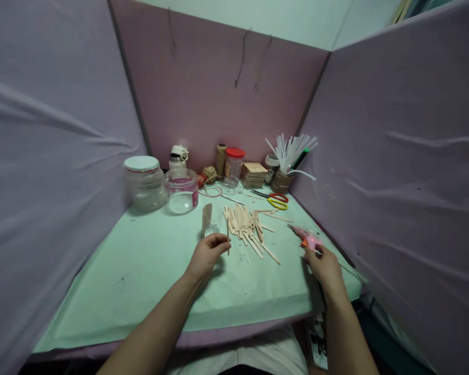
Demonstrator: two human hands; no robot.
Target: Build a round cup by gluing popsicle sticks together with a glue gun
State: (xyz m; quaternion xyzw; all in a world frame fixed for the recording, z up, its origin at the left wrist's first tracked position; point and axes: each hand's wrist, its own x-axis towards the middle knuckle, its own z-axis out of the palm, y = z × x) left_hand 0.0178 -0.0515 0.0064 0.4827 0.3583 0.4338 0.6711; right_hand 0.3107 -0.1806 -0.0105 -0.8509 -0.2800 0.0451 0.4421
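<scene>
The stick stands near upright over the middle of the bench, just in front of the left edge of a loose heap of like sticks.

Largest first: lilac cloth walls flank the bench, and a pink panel closes the back. At the back left stand a lidded jar and, beside it, an open tub. Along the back are a white-topped bottle, a red-lidded jar, a stack of wooden squares and a pot of white rods.

The left hand pinches the stick between thumb and fingers. The right hand is closed round the handle of the pink glue gun, its nozzle toward the heap. Behind the heap lie scissors. A small tan piece stands just beyond the left hand; what it is, I cannot tell.
</scene>
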